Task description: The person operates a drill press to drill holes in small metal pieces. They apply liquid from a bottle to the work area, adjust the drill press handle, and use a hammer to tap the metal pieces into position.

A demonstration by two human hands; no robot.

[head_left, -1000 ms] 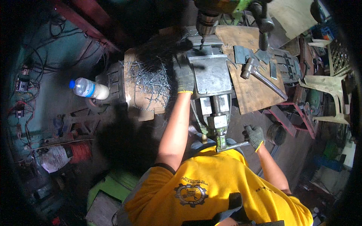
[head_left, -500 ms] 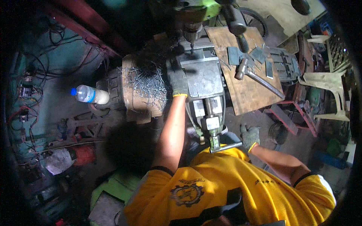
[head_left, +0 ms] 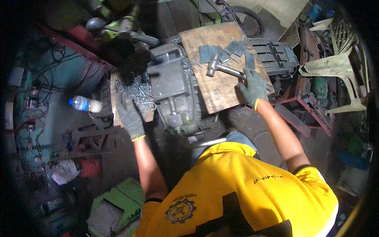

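Right hand (head_left: pixel 252 85) on hammer (head_left: pixel 233 71) handle; left hand (head_left: pixel 129 115) by shavings (head_left: pixel 132 91).

A: Vise (head_left: pixel 173 93) where?
B: Centre, in front of the person. Pile of metal shavings (head_left: pixel 136 93) just left of it, left hand (head_left: pixel 129 117) resting at the pile's near edge.
A: Right side?
B: Wooden board (head_left: pixel 221 85) right of the vise. Hammer (head_left: pixel 227 69) lies on it, flat metal plates (head_left: pixel 221 51) behind the hammer head. Right hand (head_left: pixel 253 86) on the hammer handle at the board's right edge.
A: Anything else?
B: Bottle (head_left: pixel 85 104) far left of the shavings. Plastic chair (head_left: pixel 341 77) far right.
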